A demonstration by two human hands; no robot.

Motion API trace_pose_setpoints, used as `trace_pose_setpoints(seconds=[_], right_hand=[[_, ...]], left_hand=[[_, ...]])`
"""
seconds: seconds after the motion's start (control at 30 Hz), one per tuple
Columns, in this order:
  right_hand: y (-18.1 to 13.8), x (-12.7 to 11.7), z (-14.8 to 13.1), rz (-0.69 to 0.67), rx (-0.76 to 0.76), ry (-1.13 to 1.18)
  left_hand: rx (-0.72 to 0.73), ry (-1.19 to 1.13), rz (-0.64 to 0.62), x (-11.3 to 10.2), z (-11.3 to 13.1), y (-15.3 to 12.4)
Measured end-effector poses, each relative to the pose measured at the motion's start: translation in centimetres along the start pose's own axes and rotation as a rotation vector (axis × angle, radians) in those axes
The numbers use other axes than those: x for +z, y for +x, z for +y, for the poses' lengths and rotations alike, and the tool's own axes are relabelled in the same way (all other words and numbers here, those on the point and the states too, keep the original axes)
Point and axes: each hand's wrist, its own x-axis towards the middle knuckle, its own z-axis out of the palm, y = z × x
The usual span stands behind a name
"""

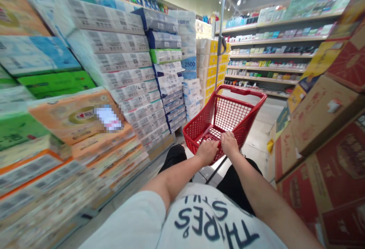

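Observation:
A red plastic shopping basket (pixel 251 100) on a cart stands in the aisle just in front of me, and I see nothing inside it. My left hand (pixel 207 151) is closed over its near rim. Right beside it, my right hand (pixel 229 143) grips the same rim. Both arms reach forward from the bottom of the view over my white printed shirt. A grey pole (pixel 221 32) rises behind the basket.
Stacked packs of tissue and paper rolls (pixel 119 74) fill the left side of the aisle. Red and brown cardboard boxes (pixel 322 146) are piled on the right. Shelves of small goods (pixel 268 55) run across the far end. Pale floor (pixel 265 119) lies ahead.

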Motion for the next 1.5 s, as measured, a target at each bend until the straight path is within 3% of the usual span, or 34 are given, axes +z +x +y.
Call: trace_pose_setpoints(seconds=[0.2,0.5,0.73,0.87,0.97,1.13,1.27,1.43,1.5], right_hand=[[0.0,-0.4,-0.3,-0.013,-0.007,0.008],[0.9,-0.1,-0.3,-0.069,-0.037,0.004],[3.4,-0.7,0.4,-0.261,-0.08,0.035],[3.4,-0.9,0.9,-0.282,-0.084,0.03],[3.0,-0.9,1.2,-0.266,-0.092,0.017],[2.3,-0.8,1.2,-0.208,-0.114,-0.018],[2.0,-0.7,0.8,-0.168,-0.127,-0.038],[2.2,-0.2,0.6,-0.167,-0.128,0.015],[2.7,0.0,0.9,-0.167,-0.163,0.059]], left_hand=[[0.199,0.065,0.13,1.3,-0.7,-1.2],[0.08,0.06,-0.061,1.0,-2.9,1.3],[-0.153,0.017,-0.087,1.0,-3.4,2.0],[-0.215,-0.155,-0.021,0.6,-2.7,2.5],[-0.167,-0.255,0.06,0.4,-2.3,2.4],[-0.096,-0.134,0.15,1.5,-1.9,0.9],[-0.138,-0.045,0.045,1.3,-2.2,0.9],[-0.21,-0.171,-0.211,-1.2,-3.5,2.5],[-0.188,-0.176,-0.225,-1.4,-3.6,2.4]])
